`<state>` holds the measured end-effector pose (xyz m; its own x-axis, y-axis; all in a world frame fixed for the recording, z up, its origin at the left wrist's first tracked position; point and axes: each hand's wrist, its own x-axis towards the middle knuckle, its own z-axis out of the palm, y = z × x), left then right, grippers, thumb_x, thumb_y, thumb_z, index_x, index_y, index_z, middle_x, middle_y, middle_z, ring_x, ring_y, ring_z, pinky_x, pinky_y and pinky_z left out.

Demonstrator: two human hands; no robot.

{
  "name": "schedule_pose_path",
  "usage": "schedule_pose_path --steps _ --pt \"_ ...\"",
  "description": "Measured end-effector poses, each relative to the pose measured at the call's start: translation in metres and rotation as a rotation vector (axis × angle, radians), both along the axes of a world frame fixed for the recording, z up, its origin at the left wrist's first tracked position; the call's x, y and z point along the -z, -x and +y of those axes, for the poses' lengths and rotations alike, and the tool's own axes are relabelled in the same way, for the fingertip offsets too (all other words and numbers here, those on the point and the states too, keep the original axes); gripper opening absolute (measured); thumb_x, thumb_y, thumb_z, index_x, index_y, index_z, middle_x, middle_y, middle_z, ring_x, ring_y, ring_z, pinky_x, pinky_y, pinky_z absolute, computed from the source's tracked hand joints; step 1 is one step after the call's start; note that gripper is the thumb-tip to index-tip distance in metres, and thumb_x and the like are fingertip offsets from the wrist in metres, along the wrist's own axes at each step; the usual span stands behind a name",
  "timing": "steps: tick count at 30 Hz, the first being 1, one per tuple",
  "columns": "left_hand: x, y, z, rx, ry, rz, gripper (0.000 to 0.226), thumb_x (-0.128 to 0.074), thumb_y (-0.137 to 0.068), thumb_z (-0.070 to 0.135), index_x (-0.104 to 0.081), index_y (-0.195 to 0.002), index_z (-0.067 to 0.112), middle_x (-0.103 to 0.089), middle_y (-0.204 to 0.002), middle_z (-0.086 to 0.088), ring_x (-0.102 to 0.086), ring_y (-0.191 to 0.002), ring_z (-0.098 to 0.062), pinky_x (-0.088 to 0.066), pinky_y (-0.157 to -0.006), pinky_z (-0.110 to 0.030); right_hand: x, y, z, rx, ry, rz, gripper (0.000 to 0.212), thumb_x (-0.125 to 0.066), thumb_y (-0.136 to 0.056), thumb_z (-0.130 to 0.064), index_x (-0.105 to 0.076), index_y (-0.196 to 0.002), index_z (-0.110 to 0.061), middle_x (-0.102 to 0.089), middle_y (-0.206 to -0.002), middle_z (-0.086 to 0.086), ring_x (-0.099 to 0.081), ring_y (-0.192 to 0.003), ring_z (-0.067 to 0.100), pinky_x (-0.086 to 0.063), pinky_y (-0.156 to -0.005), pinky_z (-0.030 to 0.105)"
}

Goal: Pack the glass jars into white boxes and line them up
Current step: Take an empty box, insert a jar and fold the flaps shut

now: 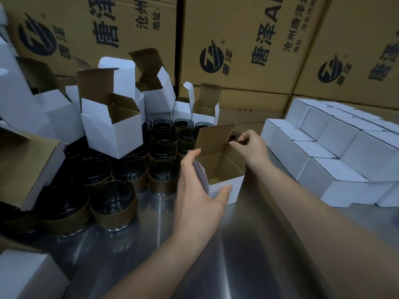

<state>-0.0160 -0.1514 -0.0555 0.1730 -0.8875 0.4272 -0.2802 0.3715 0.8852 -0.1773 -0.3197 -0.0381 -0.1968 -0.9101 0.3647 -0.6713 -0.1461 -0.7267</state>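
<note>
Left hand (200,186): we grip the open white box (226,186) at its near left corner. The thumb lies across the white front face, the fingers wrap the left side, and the forefinger reaches up to the rim.
Right hand (252,145): we have our fingers curled tight at the far right corner of the same box, pinching its edge there. We cannot tell whether they hold a side flap or the wall itself.
Open white box: it stands upright on the metal table (216,244) between our two hands. Its lid flap (213,137) stands up at the back, and the brown inside faces us.
Glass jars (112,203): they stand in a tight cluster on the table to the left of the box, each with a brown band round it. The nearest jar (160,175) is just beside our left hand.
Empty boxes (112,130): white, with their lids up, piled over and behind the jars on the left.
Closed boxes (336,167): white, lined up in touching rows on the right, near our right forearm.
Brown cartons (248,50): printed and stacked as a wall behind everything.
</note>
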Motion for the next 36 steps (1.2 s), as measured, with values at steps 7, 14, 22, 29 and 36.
schedule_pose_path --steps 7,14,22,29,36 --pt "-0.001 0.0 0.001 0.019 -0.019 0.028 0.086 -0.08 -0.078 0.02 -0.021 -0.128 0.058 -0.04 -0.146 0.014 -0.039 -0.136 -0.007 -0.039 -0.112 -0.041 0.003 0.011 0.04 0.016 0.035 -0.362 0.028 -0.07 -0.085 -0.027 -0.046 -0.074 -0.019 -0.05 -0.075 0.001 -0.051 -0.074 0.021 -0.044 -0.066 0.033" --pt "-0.001 -0.001 0.0 0.026 -0.017 0.029 0.084 -0.08 -0.078 0.019 -0.022 -0.126 0.057 -0.04 -0.146 0.014 -0.038 -0.136 -0.006 -0.037 -0.109 -0.032 -0.014 0.018 0.079 -0.091 -0.036 -0.968 0.019 -0.066 -0.089 -0.018 -0.048 -0.092 -0.017 -0.054 -0.099 0.011 -0.061 -0.09 0.025 -0.06 -0.067 0.04" --pt "0.001 -0.002 -0.002 0.055 -0.021 0.031 0.084 -0.08 -0.078 0.019 -0.023 -0.126 0.056 -0.038 -0.146 0.013 -0.036 -0.136 -0.005 -0.035 -0.104 -0.026 -0.042 0.018 0.116 -0.318 -0.121 -1.33 0.014 -0.057 -0.091 -0.03 -0.059 -0.095 -0.017 -0.061 -0.098 0.005 -0.069 -0.083 0.023 -0.056 -0.069 0.037" --pt "0.0 -0.002 -0.002 0.078 -0.014 0.027 0.084 -0.081 -0.077 0.022 -0.022 -0.117 0.067 -0.038 -0.145 0.015 -0.036 -0.136 -0.004 -0.037 -0.11 -0.033 -0.055 0.014 0.132 -0.524 -0.027 -1.192 0.019 -0.065 -0.086 -0.029 -0.076 -0.07 -0.025 -0.072 -0.084 -0.004 -0.07 -0.088 0.017 -0.059 -0.077 0.04" --pt "0.001 -0.001 -0.004 0.111 -0.003 0.041 0.08 -0.083 -0.076 0.025 -0.027 -0.124 0.057 -0.045 -0.138 0.015 -0.044 -0.131 -0.008 -0.041 -0.11 -0.041 -0.067 0.019 0.141 -0.75 0.094 -1.01 0.036 -0.066 -0.079 -0.019 -0.061 -0.114 -0.011 -0.062 -0.114 0.01 -0.062 -0.11 0.025 -0.053 -0.09 0.043"
